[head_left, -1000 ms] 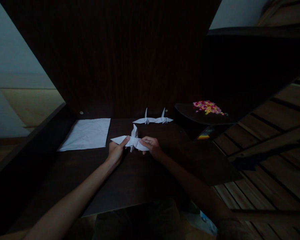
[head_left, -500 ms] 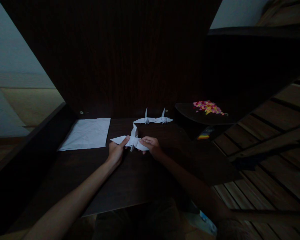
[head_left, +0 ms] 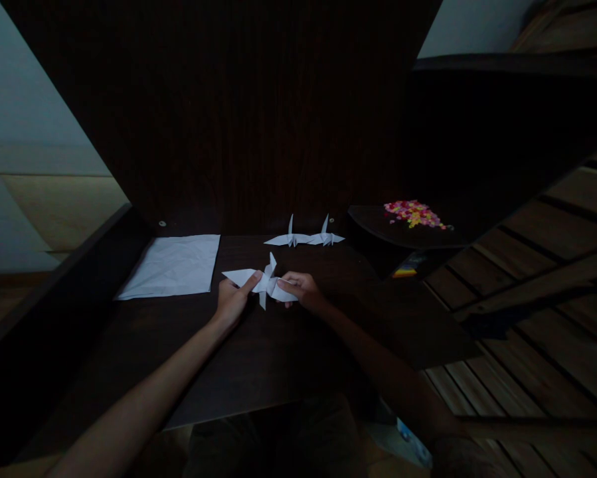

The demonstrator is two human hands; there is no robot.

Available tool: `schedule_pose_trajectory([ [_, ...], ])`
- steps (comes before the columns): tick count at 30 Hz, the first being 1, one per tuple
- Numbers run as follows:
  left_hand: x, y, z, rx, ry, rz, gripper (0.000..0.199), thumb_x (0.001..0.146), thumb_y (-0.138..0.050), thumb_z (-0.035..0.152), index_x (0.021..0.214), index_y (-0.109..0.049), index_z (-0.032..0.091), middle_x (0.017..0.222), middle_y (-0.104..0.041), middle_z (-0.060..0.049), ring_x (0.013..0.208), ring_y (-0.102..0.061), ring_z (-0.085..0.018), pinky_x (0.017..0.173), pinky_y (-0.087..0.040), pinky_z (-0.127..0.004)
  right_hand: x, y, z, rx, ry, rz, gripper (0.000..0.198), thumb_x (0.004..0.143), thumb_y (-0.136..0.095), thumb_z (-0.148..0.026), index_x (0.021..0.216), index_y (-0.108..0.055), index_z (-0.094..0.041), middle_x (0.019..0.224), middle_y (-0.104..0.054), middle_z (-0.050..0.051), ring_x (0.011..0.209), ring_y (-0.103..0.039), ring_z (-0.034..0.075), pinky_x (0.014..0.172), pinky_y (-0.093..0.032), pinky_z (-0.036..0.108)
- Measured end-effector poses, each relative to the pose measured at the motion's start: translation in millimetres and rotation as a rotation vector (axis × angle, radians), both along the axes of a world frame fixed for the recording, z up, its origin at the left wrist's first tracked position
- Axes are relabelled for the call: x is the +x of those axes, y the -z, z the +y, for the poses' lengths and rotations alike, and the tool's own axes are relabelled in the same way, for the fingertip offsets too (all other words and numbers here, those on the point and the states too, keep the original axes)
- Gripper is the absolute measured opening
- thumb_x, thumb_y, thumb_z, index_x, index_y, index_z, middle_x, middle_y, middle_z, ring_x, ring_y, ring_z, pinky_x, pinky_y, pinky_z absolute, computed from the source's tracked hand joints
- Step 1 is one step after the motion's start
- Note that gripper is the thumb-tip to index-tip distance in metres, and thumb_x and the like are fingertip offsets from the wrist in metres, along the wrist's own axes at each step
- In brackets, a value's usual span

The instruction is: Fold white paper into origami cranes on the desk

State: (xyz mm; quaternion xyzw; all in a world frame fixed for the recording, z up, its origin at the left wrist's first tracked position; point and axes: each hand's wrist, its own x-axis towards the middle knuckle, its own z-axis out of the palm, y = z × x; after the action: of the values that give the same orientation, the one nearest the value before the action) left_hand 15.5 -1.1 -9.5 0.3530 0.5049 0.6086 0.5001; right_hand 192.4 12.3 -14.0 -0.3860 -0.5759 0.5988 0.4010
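Between my two hands is a white origami crane (head_left: 265, 283), its wings spread sideways and its two narrow points reaching away from and toward me. My left hand (head_left: 232, 299) pinches the left wing, thumb on top. On the right wing, my right hand (head_left: 301, 289) has its thumb pressed over the paper, the other fingers mostly hidden underneath. Behind the hands, two more white paper cranes (head_left: 304, 239) stand side by side against the back panel, each with a thin point upright. Flat at the left lies a stack of white paper sheets (head_left: 171, 267), slightly creased.
The dark wooden desk (head_left: 238, 365) has a raised side board (head_left: 54, 305) on the left and a tall back panel (head_left: 258, 119). At the right, a rounded shelf (head_left: 370, 219) carries a heap of small colourful pieces (head_left: 415, 214). Wooden slats (head_left: 542, 318) lie beyond it.
The crane has turned a little between my hands: its far point leans more to the right and its near point reaches lower. My left hand has shifted slightly; the other objects are unmoved.
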Motion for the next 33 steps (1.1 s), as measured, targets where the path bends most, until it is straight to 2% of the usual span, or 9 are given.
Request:
schedule_pose_trajectory([
  [5,-2.6,-0.7,0.9,0.002,0.089,0.089,0.034,0.052,-0.084,0.040,0.067,-0.071,0.012,0.070,-0.070,-0.006,0.061,-0.060,-0.016,0.059,-0.045,-0.025,0.1,-2.3,-1.6,-0.009,-0.016,-0.059,0.033,0.072,-0.067,-0.047,0.073,-0.062,-0.015,0.059,-0.062,-0.001,0.046,-0.055,0.010,0.043,-0.043,0.020],
  [8,-3.5,-2.4,0.7,0.004,0.151,0.093,0.033,0.051,-0.085,0.039,0.065,-0.071,0.012,0.070,-0.071,-0.007,0.061,-0.061,-0.017,0.058,-0.045,-0.025,2.1,-4.7,0.6,0.071,0.039,-0.068,0.025,0.070,-0.069,-0.039,0.070,-0.062,-0.015,0.064,-0.062,0.000,0.057,-0.057,0.011,0.052,-0.045,0.022],
  [11,-4.4,-6.0,-0.3,-0.009,0.220,0.078,0.032,0.049,-0.086,0.037,0.064,-0.071,0.012,0.069,-0.071,-0.008,0.061,-0.060,-0.018,0.057,-0.045,-0.025,6.5,-8.4,2.8,0.161,0.079,-0.034,0.022,0.066,-0.073,-0.032,0.079,-0.064,-0.017,0.074,-0.062,0.000,0.061,-0.055,0.009,0.057,-0.044,0.021],
  [14,-6.1,-9.4,-1.1,-0.022,0.286,0.060,0.030,0.048,-0.086,0.034,0.064,-0.072,0.013,0.069,-0.070,-0.007,0.059,-0.059,-0.017,0.056,-0.044,-0.024,11.3,-12.6,1.6,0.249,0.030,-0.043,0.027,0.064,-0.075,-0.030,0.086,-0.066,-0.018,0.084,-0.060,0.001,0.059,-0.050,0.007,0.052,-0.040,0.019],
  [17,-8.5,-11.6,-1.2,-0.034,0.356,0.066,0.026,0.049,-0.086,0.031,0.061,-0.071,0.013,0.066,-0.069,-0.007,0.056,-0.058,-0.016,0.054,-0.043,-0.024,13.9,-15.2,-2.1,0.312,-0.036,-0.072,0.023,0.066,-0.074,-0.032,0.082,-0.067,-0.017,0.089,-0.057,0.002,0.060,-0.049,0.007,0.050,-0.038,0.020],
  [23,-12.4,-11.3,-1.1,-0.074,0.518,0.059,0.021,0.052,-0.084,0.029,0.063,-0.072,0.014,0.064,-0.069,-0.007,0.055,-0.058,-0.016,0.053,-0.042,-0.024,14.3,-15.3,-6.5,0.319,-0.132,-0.074,0.031,0.070,-0.073,-0.033,0.097,-0.068,-0.019,0.085,-0.056,0.001,0.061,-0.049,0.007,0.052,-0.038,0.020],
  [28,-12.5,-11.4,-2.4,-0.080,0.559,0.076,0.020,0.055,-0.083,0.029,0.063,-0.073,0.014,0.064,-0.069,-0.008,0.054,-0.058,-0.017,0.051,-0.042,-0.025,14.0,-18.4,-8.1,0.372,-0.173,-0.122,0.022,0.069,-0.075,-0.034,0.081,-0.070,-0.017,0.080,-0.055,0.001,0.061,-0.048,0.008,0.051,-0.036,0.020],
  [33,-12.2,-15.6,-3.5,-0.068,0.561,0.092,0.022,0.056,-0.083,0.033,0.062,-0.072,0.014,0.063,-0.069,-0.008,0.053,-0.058,-0.017,0.051,-0.042,-0.025,11.1,-19.2,-11.2,0.317,-0.166,-0.047,0.020,0.070,-0.075,-0.035,0.075,-0.068,-0.017,0.076,-0.055,0.000,0.063,-0.054,0.009,0.052,-0.040,0.021],
])
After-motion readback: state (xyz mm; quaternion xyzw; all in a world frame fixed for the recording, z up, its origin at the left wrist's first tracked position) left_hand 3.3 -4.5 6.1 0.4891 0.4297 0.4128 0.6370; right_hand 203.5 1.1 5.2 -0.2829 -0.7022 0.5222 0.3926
